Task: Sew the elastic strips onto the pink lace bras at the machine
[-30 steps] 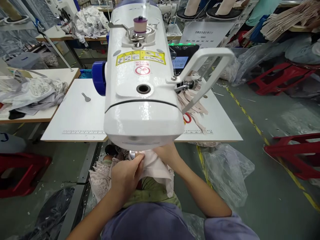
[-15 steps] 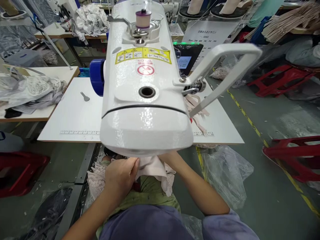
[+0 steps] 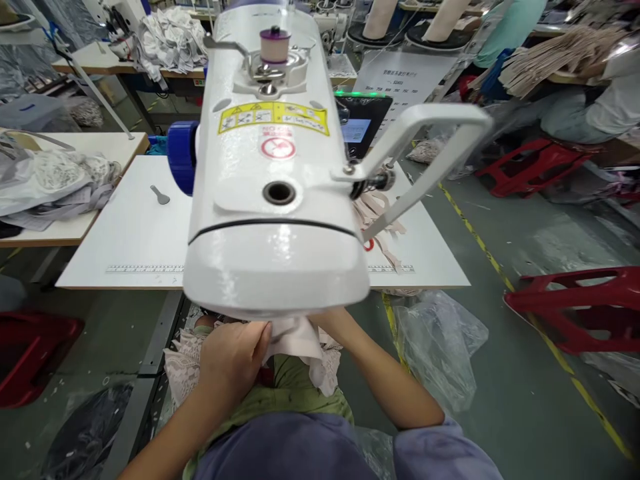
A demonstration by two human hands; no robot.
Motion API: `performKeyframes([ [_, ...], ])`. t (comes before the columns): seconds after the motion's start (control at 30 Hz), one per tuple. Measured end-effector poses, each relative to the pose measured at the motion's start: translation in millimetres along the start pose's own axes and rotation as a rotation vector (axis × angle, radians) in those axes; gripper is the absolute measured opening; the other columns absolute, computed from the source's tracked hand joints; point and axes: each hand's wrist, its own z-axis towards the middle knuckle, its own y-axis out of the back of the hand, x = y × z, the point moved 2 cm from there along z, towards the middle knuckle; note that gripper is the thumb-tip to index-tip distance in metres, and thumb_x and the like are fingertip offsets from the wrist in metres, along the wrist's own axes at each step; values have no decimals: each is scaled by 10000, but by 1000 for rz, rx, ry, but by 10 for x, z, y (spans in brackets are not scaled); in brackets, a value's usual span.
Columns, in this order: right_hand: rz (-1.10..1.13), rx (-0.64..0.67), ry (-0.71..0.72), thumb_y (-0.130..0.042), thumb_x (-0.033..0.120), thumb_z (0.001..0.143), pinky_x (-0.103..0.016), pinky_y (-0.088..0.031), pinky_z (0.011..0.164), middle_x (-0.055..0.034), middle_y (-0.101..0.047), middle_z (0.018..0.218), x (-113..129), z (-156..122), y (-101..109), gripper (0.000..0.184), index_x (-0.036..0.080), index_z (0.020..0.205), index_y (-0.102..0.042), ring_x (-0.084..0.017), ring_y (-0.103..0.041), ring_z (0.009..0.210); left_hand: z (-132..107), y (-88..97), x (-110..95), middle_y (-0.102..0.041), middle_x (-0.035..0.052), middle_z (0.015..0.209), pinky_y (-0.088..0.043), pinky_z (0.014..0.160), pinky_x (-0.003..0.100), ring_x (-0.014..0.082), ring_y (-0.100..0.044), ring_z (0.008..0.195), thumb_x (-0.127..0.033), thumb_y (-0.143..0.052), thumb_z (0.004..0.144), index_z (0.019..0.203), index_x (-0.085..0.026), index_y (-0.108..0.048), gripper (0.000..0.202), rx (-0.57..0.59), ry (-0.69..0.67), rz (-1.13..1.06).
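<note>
A white sewing machine head point(image 3: 273, 200) fills the middle of the view. Just below its near end, my left hand point(image 3: 233, 357) is closed, pinching a pale pink piece of fabric point(image 3: 300, 340) that hangs over my lap. My right hand point(image 3: 333, 319) reaches under the machine's end beside the same fabric; its fingers are hidden by the machine. Lace trim point(image 3: 183, 363) drapes to the left of my left hand.
The white table point(image 3: 145, 233) carries a ruler strip along its near edge, pink strips point(image 3: 383, 223) and red-handled scissors point(image 3: 369, 245). A table with fabric piles point(image 3: 50, 183) stands on the left, with red stools point(image 3: 575, 307) and plastic bags point(image 3: 440, 347) on the floor at right.
The view has shifted slightly, so the machine covers more of the hands. My left hand has moved a little up toward the machine's end, still pinching the fabric.
</note>
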Motion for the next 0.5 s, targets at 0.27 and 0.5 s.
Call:
performKeyframes([
  [0.27,148,-34,-75,-550,315,890,-279,-403,623,15,-611,645,-17,8,-33,139,212,873,-642,-174,-557,629,-49,52,86,-690,-14,598,-328,535,288,175,-617,532,-286,-490,984,1023,-190,-729,261,-82,-92,89],
  [0.5,213,-16,-118,-555,300,878,-240,-323,576,53,-561,609,17,-9,14,119,208,869,-631,-129,-500,595,-37,82,57,-600,-30,494,-280,498,280,159,-530,458,-269,-530,967,987,-178,-737,227,-95,-130,142],
])
